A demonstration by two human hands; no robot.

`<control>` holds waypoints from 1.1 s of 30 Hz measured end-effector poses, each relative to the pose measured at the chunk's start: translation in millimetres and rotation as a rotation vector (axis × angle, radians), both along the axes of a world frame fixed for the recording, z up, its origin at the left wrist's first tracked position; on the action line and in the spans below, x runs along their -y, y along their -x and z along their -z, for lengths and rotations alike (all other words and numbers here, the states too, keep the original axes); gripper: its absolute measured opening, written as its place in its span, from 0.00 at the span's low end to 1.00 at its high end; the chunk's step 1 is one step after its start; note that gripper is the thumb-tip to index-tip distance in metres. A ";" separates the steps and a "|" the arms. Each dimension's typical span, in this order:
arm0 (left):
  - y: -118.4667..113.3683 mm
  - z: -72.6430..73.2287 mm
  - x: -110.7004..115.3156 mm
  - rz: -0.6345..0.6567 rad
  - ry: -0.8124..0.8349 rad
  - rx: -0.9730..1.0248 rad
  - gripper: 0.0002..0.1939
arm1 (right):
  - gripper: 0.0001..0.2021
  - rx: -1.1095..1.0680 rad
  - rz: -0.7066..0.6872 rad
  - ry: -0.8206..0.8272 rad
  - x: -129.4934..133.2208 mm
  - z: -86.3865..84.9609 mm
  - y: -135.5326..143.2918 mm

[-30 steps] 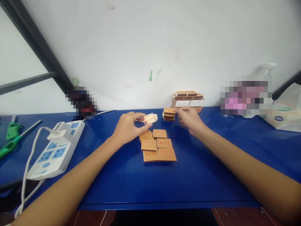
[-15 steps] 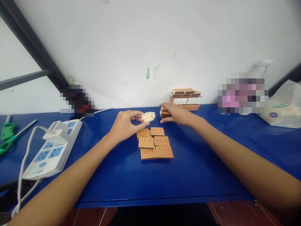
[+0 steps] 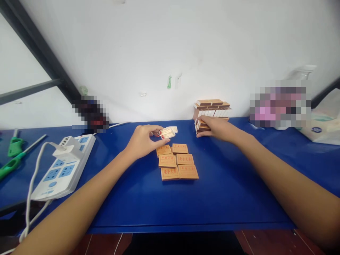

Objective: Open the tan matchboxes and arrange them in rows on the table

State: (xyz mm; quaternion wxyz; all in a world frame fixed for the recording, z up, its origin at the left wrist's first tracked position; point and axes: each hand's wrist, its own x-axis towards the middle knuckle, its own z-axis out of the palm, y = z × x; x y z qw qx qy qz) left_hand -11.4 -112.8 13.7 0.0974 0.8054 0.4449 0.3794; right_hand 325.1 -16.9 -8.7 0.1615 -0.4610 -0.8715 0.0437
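Note:
My left hand (image 3: 145, 140) is closed round an open matchbox tray (image 3: 167, 133) filled with red-tipped matches. A pale box-like piece (image 3: 172, 129) shows just behind that tray. My right hand (image 3: 216, 128) grips a small stack of matchboxes (image 3: 201, 126), in front of a larger pile of matchboxes (image 3: 212, 103) by the wall; its fingers partly hide both. Between my forearms several orange matchboxes (image 3: 184, 159) with red print lie in two columns, some overlapping.
The blue table (image 3: 148, 205) meets a white wall. A white power strip (image 3: 63, 170) with a plugged-in adapter and cable lies left, beside green-handled tools (image 3: 16, 152). A tissue pack (image 3: 322, 125) and a blurred pink item (image 3: 276, 106) stand at the right.
My right hand has moved right with its stack of matchboxes, close to the larger pile. My left hand still holds the matchbox tray. The view has shifted slightly.

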 end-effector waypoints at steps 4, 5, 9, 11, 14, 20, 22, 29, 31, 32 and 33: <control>-0.4 -0.6 1.2 -0.004 0.011 -0.043 0.17 | 0.33 -0.007 -0.034 -0.128 16.6 -10.8 8.6; -0.8 -1.3 2.2 -0.003 0.015 -0.051 0.18 | 0.31 -0.031 -0.057 -0.177 24.1 -14.6 16.4; -5.3 -4.8 9.0 0.016 0.043 -0.037 0.26 | 0.10 -0.277 -0.206 -0.322 62.7 -26.3 61.7; -9.0 -6.4 13.2 0.035 0.043 -0.037 0.26 | 0.07 -0.386 -0.330 -0.333 81.9 -27.4 85.0; -14.4 -8.0 18.3 0.052 0.019 -0.077 0.23 | 0.08 -0.484 -0.429 -0.343 100.6 -24.1 109.9; -18.2 -6.6 21.3 0.047 0.019 -0.121 0.24 | 0.06 -0.486 -0.455 -0.372 100.6 -17.3 119.6; -18.9 -5.8 21.2 0.057 0.027 -0.126 0.26 | 0.06 -0.481 -0.458 -0.376 98.2 -16.8 117.9; -20.4 -5.8 21.2 0.066 0.018 -0.137 0.29 | 0.08 -0.466 -0.461 -0.324 97.6 -16.0 115.7; -19.9 -6.2 21.3 0.071 0.025 -0.136 0.29 | 0.07 -0.483 -0.460 -0.317 97.2 -15.6 115.4; -19.6 -6.3 21.3 0.073 0.028 -0.131 0.30 | 0.07 -0.492 -0.459 -0.313 96.9 -15.5 115.2; -19.4 -6.3 21.3 0.073 0.031 -0.123 0.30 | 0.07 -0.501 -0.455 -0.309 96.7 -15.4 114.8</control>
